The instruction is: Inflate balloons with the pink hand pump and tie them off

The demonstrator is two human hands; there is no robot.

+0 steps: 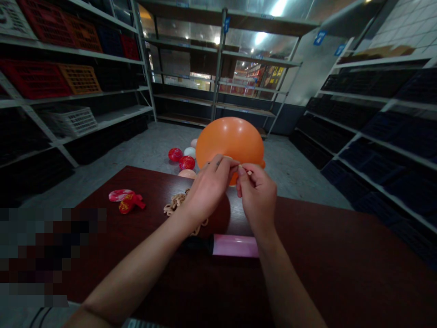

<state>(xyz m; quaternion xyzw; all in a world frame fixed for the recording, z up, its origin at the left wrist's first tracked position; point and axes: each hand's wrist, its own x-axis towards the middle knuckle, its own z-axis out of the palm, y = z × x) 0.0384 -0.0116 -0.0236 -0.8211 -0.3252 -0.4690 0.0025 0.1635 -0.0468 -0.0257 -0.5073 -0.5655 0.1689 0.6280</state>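
Note:
My left hand (pixel 212 183) and my right hand (pixel 258 191) meet above the table, fingertips pinched together. Between them shows the tip of a small pale beige strip (pixel 249 173); its rest is hidden by the fingers. Right behind the hands is a large inflated orange balloon (pixel 229 136), with a small orange knob at its right side. I cannot tell whether the strip is joined to it. Under my left hand lies a heap of tan loops (pixel 175 203), partly covered. A pink tube with a black end, like a hand pump (pixel 235 246), lies below my wrists.
On the dark wooden table (pixel 317 255), limp red balloons (pixel 128 202) lie at the left. Beyond its far edge, several small red, white and peach balloons (pixel 187 162) rest on the floor. Shelves with crates (pixel 80 78) line the left and right; a metal rack (pixel 218 68) stands behind.

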